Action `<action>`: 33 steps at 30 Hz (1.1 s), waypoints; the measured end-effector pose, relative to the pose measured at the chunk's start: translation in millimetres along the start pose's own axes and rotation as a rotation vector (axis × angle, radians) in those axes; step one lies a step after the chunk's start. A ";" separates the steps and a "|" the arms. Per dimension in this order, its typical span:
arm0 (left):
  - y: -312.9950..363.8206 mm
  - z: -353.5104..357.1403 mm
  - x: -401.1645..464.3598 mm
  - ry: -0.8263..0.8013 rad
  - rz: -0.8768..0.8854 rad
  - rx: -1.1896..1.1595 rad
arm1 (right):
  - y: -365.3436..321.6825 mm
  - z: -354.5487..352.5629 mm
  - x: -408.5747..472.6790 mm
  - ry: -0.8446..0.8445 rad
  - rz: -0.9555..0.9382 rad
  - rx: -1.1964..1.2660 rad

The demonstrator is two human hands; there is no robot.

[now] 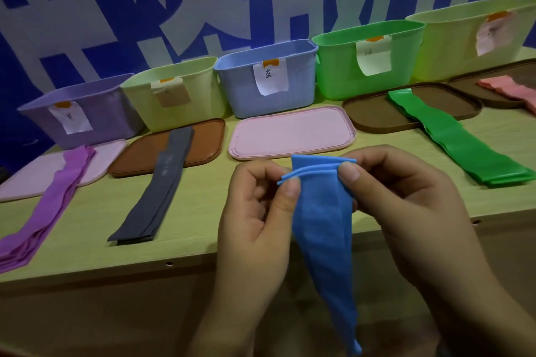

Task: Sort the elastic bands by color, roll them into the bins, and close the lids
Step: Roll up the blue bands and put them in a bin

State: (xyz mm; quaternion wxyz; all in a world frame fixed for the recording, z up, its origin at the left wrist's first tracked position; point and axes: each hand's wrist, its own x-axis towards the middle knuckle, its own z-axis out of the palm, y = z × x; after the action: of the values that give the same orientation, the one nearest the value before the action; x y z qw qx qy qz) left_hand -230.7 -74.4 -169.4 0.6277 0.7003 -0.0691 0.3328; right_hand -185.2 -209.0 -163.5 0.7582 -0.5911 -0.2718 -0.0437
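Observation:
A blue elastic band [320, 220] hangs off the table's front edge, its top end folded over. My left hand [255, 211] pinches that top end at its left side and my right hand [406, 206] pinches it at the right. Purple bands [43, 211], grey bands [156, 197], green bands [464, 142] and pink bands [510, 88] lie in separate piles on the table. Behind them stand open bins: purple bin [95, 122], pale green bin [197, 95], blue bin [295, 87], green bin [336, 75], pale yellow bin [452, 46].
Lids lie flat in front of the bins: a pink lid [29, 177] under the purple bands, an orange-brown lid [139, 153], a pink lid [293, 133], a brown lid [374, 113] and another brown lid [464, 87]. A blue and white wall rises behind.

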 end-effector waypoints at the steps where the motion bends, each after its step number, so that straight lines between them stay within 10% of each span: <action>1: -0.9 -1.2 0.4 0.004 0.020 -0.016 | -0.8 -1.2 -0.3 -0.016 0.033 0.056; 33: 0.5 3.6 -8.8 0.268 0.154 -0.089 | -14.6 7.3 -9.3 -0.064 0.094 0.048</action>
State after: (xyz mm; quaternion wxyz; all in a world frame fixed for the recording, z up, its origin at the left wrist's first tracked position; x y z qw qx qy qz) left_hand -236.4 -80.6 -173.8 0.6344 0.6137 -0.0529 0.4671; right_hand -201.4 -209.0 -154.0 0.7642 -0.5861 -0.2688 0.0175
